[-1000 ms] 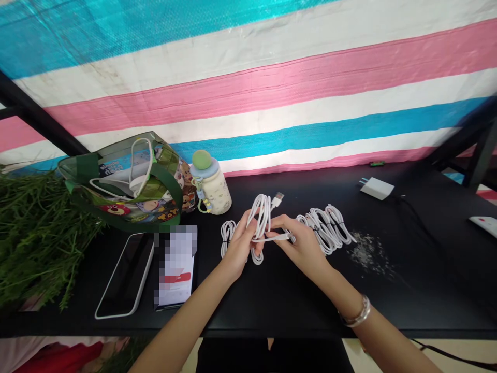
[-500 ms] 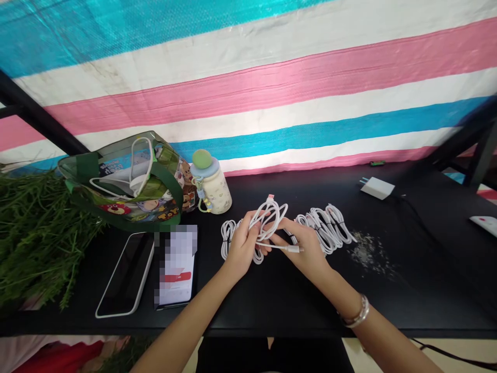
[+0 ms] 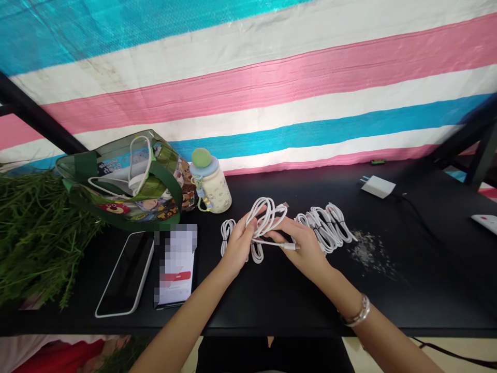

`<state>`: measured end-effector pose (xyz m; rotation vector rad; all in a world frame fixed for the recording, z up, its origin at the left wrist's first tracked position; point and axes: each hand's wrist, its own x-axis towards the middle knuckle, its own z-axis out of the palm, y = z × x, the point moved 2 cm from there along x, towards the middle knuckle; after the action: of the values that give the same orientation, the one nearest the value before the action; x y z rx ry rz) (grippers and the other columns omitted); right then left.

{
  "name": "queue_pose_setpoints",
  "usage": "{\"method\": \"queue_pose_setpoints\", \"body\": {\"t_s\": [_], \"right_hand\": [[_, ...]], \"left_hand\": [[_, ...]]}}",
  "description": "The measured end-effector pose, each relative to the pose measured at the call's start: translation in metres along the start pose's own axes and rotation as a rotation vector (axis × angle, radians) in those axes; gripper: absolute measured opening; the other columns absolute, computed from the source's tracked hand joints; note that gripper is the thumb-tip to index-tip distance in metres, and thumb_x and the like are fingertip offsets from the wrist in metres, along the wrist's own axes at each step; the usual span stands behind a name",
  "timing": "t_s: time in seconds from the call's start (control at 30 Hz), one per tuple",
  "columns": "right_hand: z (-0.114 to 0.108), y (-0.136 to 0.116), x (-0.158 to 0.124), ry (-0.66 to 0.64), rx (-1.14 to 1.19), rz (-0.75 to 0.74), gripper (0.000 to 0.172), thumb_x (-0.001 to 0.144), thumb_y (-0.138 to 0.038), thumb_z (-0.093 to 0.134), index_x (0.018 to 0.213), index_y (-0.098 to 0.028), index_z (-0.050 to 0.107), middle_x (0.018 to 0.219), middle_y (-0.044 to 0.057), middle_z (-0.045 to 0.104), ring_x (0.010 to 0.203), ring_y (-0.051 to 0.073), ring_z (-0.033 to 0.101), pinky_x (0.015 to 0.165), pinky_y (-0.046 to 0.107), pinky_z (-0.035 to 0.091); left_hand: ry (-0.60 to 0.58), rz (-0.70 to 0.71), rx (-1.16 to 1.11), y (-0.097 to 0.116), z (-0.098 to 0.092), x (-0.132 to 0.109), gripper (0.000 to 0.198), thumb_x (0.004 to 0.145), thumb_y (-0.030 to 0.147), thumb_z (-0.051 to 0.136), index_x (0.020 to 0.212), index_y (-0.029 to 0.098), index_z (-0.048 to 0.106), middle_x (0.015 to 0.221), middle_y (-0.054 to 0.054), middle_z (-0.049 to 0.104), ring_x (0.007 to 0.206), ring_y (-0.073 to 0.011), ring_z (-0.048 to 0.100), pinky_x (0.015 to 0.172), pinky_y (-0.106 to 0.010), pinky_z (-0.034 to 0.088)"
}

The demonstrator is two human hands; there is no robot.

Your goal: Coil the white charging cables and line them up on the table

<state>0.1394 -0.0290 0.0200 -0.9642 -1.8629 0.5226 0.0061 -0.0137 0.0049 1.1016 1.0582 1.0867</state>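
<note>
Both hands hold a white charging cable [image 3: 267,217] gathered into loops just above a black table [image 3: 279,295]. My left hand [image 3: 237,243] grips the loops at their left side, fingers curled round them. My right hand [image 3: 305,246] pinches the cable's loose end with its small plug, which sticks out sideways under the loops. A coiled white cable [image 3: 226,235] lies on the table left of my left hand. A row of several bundled white cables [image 3: 326,225] lies right of my right hand.
A green transparent cartoon bag [image 3: 128,181] and a small cream bottle [image 3: 212,184] stand at the back left, beside green foliage [image 3: 34,233]. A white-cased phone [image 3: 124,274] and a second phone [image 3: 176,267] lie in front. A white charger plug [image 3: 376,186] and white crumbs [image 3: 368,254] sit right.
The cable loops have been turned and lowered between my hands; the USB plug that stuck up at the top is now tucked down. My right hand keeps pinching the loose end.
</note>
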Motion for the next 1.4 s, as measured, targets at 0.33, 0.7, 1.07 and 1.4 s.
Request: {"method": "queue_pose_setpoints", "body": {"t_s": [0.33,0.7,1.07,1.4], "right_hand": [[-0.006,0.007,0.000,0.096,0.284,0.257,0.046,0.087,-0.059,0.042,0.083,-0.021,0.066,0.073,0.003,0.068,0.069,0.018,0.063,0.066,0.030,0.050],[-0.006,0.018,0.002,0.043,0.693,0.507,0.043,0.074,-0.064,0.059,0.068,-0.021,0.056,0.062,-0.001,0.054,0.055,0.012,0.048,0.055,0.026,0.046],[-0.006,0.005,0.004,0.001,0.913,0.548,0.035,0.075,-0.056,0.064,0.074,-0.021,0.055,0.066,-0.002,0.059,0.049,0.010,0.052,0.055,0.026,0.050],[-0.006,0.004,0.003,-0.019,0.850,0.481,0.041,0.075,-0.062,0.059,0.075,-0.023,0.050,0.062,-0.004,0.052,0.049,0.010,0.046,0.054,0.027,0.047]], "left_hand": [[-0.085,0.011,0.021,0.003,0.000,0.001,0.040,0.078,0.045,0.060,0.104,0.015,0.067,0.078,-0.003,0.067,0.056,-0.0104,0.057,0.057,-0.022,0.045],[-0.150,-0.044,0.057,0.003,0.002,-0.003,0.047,0.079,0.049,0.055,0.110,0.015,0.065,0.053,0.002,0.056,0.048,-0.0090,0.046,0.046,-0.020,0.033],[-0.186,-0.155,-0.065,0.006,0.004,-0.005,0.065,0.072,0.056,0.061,0.119,0.011,0.057,0.050,0.005,0.052,0.041,-0.0078,0.048,0.044,-0.020,0.040],[-0.244,-0.149,-0.036,0.002,0.005,-0.004,0.049,0.079,0.047,0.057,0.116,0.017,0.059,0.051,0.005,0.053,0.043,-0.0083,0.051,0.043,-0.018,0.039]]}}
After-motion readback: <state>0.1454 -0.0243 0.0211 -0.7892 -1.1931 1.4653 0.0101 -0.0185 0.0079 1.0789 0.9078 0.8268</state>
